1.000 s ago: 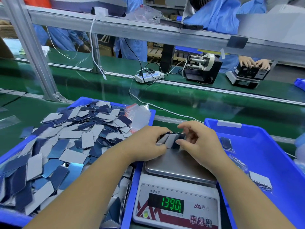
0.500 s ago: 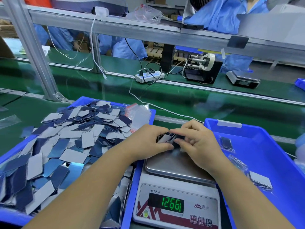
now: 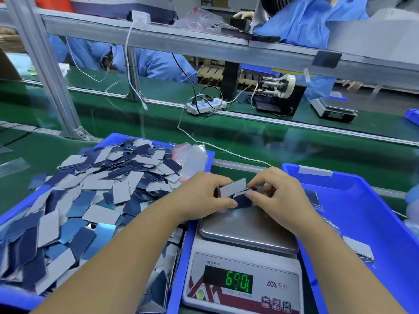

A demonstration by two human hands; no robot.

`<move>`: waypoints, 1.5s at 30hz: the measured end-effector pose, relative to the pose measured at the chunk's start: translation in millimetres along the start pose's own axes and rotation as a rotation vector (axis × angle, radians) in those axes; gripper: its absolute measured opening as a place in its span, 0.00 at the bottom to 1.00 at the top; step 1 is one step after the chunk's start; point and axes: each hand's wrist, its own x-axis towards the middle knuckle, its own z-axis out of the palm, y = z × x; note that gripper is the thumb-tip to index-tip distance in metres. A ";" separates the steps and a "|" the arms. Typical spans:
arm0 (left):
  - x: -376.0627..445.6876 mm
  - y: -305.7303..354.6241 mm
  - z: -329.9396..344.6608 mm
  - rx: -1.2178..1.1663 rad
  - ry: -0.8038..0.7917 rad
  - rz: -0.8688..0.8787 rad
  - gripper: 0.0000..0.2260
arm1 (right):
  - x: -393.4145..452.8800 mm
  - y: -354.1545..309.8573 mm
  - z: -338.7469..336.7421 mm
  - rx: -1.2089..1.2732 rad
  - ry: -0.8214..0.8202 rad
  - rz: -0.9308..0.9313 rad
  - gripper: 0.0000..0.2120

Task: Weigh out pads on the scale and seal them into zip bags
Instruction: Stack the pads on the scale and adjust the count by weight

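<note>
1. Since half a second ago the stack of pads (image 3: 234,193) has been gathered more upright between the two hands, a grey face now showing toward the camera, and the readout has dropped from 126.6 to about 69
2. Left hand (image 3: 204,196) grips the stack's left end, thumb curled along its lower edge
3. Right hand (image 3: 277,196) pinches the stack's right end between thumb and forefinger
4. Held stack sits over the far edge of the steel pan of the scale (image 3: 244,257); whether it touches the pan cannot be told
5. Scale stands on the counter between two blue bins, its green display (image 3: 239,282) facing the person
6. Left bin (image 3: 181,266) is heaped with loose pads (image 3: 95,200), grey and dark blue faces mixed
7. Clear zip bags (image 3: 191,158) with red strips lie at that bin's far right corner
8. Right bin (image 3: 362,223) holds a few filled bags (image 3: 358,247) along its left side
9. Beyond the green conveyor (image 3: 249,137) sit a power strip (image 3: 205,106), a tape dispenser (image 3: 280,95) and a second scale (image 3: 334,108)
</note>
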 end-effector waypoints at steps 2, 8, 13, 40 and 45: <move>-0.3 0.0 -0.1 0.002 0.004 0.001 0.02 | -1.0 2.5 -1.3 -0.006 -0.043 0.029 0.11; -0.1 2.4 1.0 0.065 0.017 0.018 0.12 | -3.0 4.8 -2.0 0.041 -0.160 0.063 0.15; 0.7 1.4 2.8 0.063 0.025 0.016 0.01 | -3.7 -0.3 -0.9 0.008 -0.196 0.013 0.10; 3.5 -7.7 -12.5 -0.440 0.299 0.019 0.16 | 3.7 -0.9 -4.7 0.185 -0.185 0.322 0.06; 4.4 -3.6 2.1 -0.204 0.239 0.096 0.23 | 2.1 -4.7 -3.1 0.369 -0.241 0.405 0.05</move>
